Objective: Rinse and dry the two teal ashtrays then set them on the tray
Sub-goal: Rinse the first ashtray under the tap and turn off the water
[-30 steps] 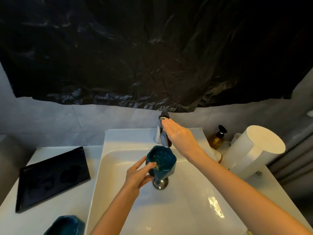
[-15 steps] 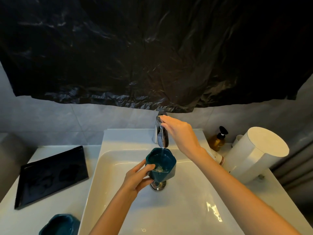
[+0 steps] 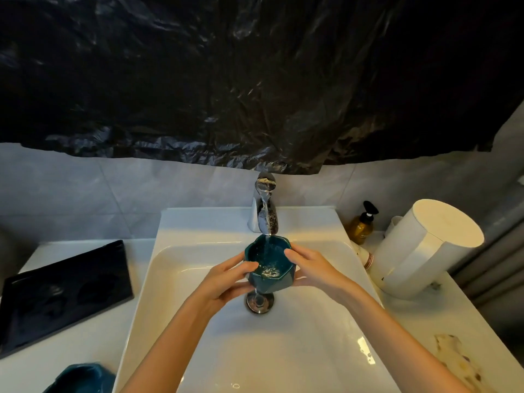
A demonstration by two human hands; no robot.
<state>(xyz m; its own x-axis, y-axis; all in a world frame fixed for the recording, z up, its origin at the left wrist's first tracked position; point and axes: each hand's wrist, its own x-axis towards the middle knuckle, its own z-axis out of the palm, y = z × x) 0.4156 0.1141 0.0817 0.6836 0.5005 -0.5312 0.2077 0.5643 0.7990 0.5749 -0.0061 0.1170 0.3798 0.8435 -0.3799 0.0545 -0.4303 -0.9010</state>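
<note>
Teal ashtray (image 3: 268,252) under running faucet (image 3: 265,214)

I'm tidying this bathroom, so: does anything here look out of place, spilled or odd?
Yes. Crumpled black plastic with a ragged lower edge covers the wall above the sink, and a stained cloth lies on the counter at right.

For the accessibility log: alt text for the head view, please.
The left hand and right hand hold a teal ashtray under the running faucet above the white sink. A second teal ashtray sits on the counter near a black tray.
</note>
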